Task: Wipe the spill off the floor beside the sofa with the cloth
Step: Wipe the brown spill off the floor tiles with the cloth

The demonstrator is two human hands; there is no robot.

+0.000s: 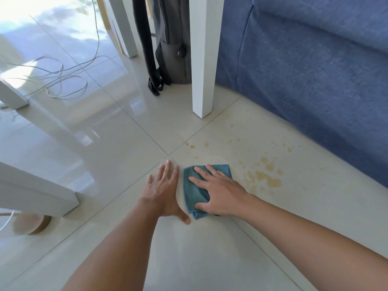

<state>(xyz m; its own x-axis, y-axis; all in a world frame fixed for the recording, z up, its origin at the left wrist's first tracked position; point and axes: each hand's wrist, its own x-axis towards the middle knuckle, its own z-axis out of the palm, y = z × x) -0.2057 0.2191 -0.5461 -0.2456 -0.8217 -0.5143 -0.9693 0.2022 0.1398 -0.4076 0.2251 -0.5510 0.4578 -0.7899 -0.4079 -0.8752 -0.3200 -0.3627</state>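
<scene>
A folded teal cloth (192, 191) lies flat on the pale floor tiles. My right hand (218, 194) presses down on it with fingers spread, thumb at its near edge. My left hand (165, 190) rests flat on the bare tile just left of the cloth, fingers apart, holding nothing. The spill (266, 175) is a patch of yellowish-brown drops and puddles right of the cloth, with smaller specks scattered toward the blue sofa (315, 70).
A white table leg (202, 80) stands beyond the spill, with a grey backpack (172, 49) behind it. Loose cables (60, 80) coil on the floor at left. More white furniture legs (37, 192) and a round wooden base (31, 224) sit at near left.
</scene>
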